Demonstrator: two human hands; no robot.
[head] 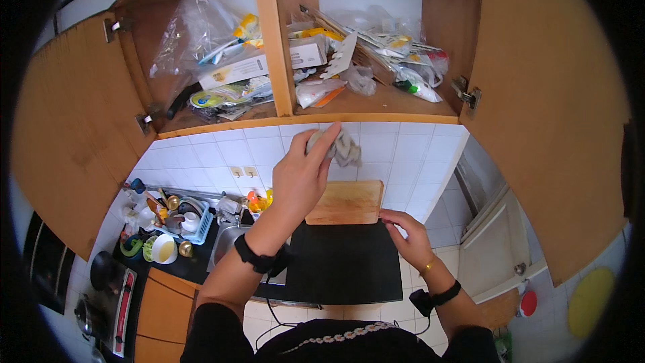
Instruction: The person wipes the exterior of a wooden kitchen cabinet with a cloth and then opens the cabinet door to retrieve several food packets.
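My left hand is raised just under the front edge of a wooden wall cabinet and grips a crumpled greyish cloth. Lower down, my right hand is at the right edge of a wooden cutting board, which leans against the white tiled wall at the back of a black countertop. Its thumb and forefinger are near the board's corner; whether they hold it cannot be told. Plastic bags, a long white box and packets fill the cabinet's lower shelf.
Both cabinet doors stand wide apart, the left and right. To the left are a metal sink, a blue dish rack with dishes, a white bowl and a stove. Cables hang from both wrists.
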